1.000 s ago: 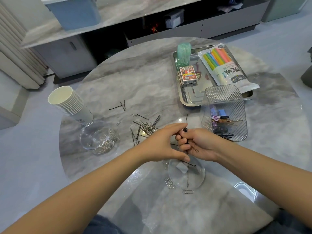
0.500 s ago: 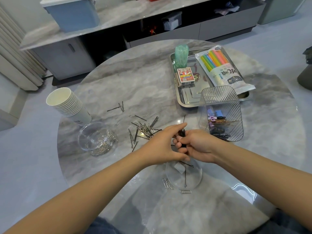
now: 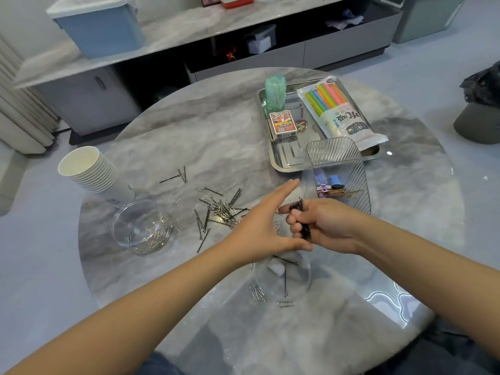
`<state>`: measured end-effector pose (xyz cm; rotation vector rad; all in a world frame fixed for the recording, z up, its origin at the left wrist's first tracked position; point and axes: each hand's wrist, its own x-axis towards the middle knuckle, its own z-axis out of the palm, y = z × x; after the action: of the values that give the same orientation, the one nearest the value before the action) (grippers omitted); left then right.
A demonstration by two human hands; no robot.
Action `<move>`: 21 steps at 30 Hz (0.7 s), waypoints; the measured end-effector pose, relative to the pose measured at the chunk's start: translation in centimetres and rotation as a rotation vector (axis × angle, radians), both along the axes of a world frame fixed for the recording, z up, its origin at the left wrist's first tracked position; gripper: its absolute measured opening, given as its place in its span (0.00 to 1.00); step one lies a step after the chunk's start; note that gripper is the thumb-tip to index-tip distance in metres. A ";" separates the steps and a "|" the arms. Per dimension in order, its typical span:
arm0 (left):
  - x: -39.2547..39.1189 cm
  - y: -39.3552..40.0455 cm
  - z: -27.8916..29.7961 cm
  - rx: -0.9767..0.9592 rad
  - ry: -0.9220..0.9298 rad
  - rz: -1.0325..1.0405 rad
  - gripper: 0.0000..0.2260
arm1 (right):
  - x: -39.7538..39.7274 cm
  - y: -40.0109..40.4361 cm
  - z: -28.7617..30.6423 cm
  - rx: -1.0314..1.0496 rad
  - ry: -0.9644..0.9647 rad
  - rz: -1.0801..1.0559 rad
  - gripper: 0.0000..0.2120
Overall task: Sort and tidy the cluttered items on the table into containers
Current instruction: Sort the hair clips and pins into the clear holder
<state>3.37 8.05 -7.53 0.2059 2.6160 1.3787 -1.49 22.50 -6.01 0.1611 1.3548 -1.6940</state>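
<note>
Now the right hand (image 3: 328, 226) has its fingers (image 3: 296, 219) curled tight round a bundle of black hairpins (image 3: 300, 212), tips poking up above the knuckles, while the left hand (image 3: 266, 226) is spread flat, fingers straight, thumb just touching the bundle's lower end. Directly below both hands sits the small clear dish (image 3: 282, 277) with a couple of pins already in it — likely the drop spot. Beyond the left fingertips lies the loose heap of pins and paper clips (image 3: 221, 211); past the right knuckles stands the ribbed clear bin (image 3: 338, 171).

Risk here: loosen that grip too early and the pins fan out, skittering past the shallow rim onto the marble table (image 3: 189, 131). A swing of the right wrist could nudge the bin too. Toward the body the table edge is close; leftward there's open surface before the clear bowl of clips (image 3: 142, 226).
</note>
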 end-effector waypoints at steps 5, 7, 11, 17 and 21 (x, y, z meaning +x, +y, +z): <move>-0.1 0.4 0.5 -0.018 0.005 -0.002 0.41 | -0.9 2.8 1.8 0.325 0.370 0.208 0.09; -0.3 1.0 0.3 -0.056 0.019 -0.016 0.36 | -2.0 4.0 2.2 0.571 0.643 0.347 0.08; -0.5 1.8 -0.5 -0.092 0.011 -0.009 0.28 | -3.4 4.9 1.2 1.106 1.104 0.709 0.13; -0.6 1.5 -1.1 -0.085 0.010 0.046 0.23 | -2.6 5.9 0.2 1.257 1.475 0.793 0.15; -0.6 0.7 -1.6 -0.126 -0.009 0.078 0.17 | -2.8 6.4 -0.2 1.230 1.495 0.737 0.15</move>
<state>2.72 8.79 -9.13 0.0806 2.7186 1.2284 -4.29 28.88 -6.21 -0.9801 2.8305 0.0943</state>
